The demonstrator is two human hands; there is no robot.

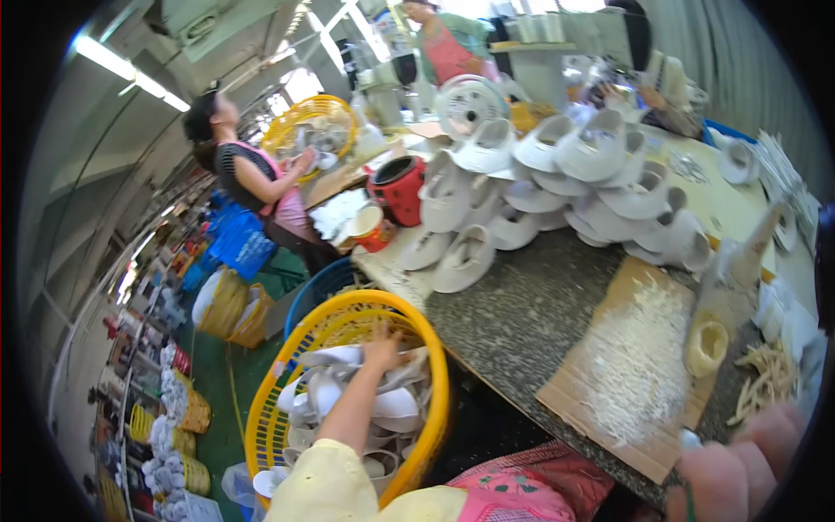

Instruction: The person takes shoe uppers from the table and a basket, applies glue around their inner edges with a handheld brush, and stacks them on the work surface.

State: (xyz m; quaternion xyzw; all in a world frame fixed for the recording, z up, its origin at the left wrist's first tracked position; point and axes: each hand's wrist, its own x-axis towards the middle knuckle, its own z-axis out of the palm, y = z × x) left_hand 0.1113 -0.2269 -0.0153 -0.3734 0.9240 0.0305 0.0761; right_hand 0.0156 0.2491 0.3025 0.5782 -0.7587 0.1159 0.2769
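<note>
My left hand (381, 350) reaches into a yellow plastic basket (442, 391) and rests over the far side of its load. Its fingers look stretched out, slightly smeared, with no item plainly in them. White shoe uppers (396, 407) fill the basket in a loose heap. At the lower right, close up and blurred, my right hand (735, 474) has curled fingers. A small white tip shows at its upper edge; what it belongs to is hidden. Beside it lies cardboard (565, 383) strewn with white scraps (639, 365). A pale shoe last (735, 296) stands beyond the hand.
Stacked white shoe uppers (600, 165) crowd the speckled table's (513, 339) far side. A red pot (398, 190) and a white fan (471, 106) stand behind. Tan strips (765, 378) lie at right. A blue basket (326, 291) adjoins the yellow one. Co-workers (252, 174) stand farther off.
</note>
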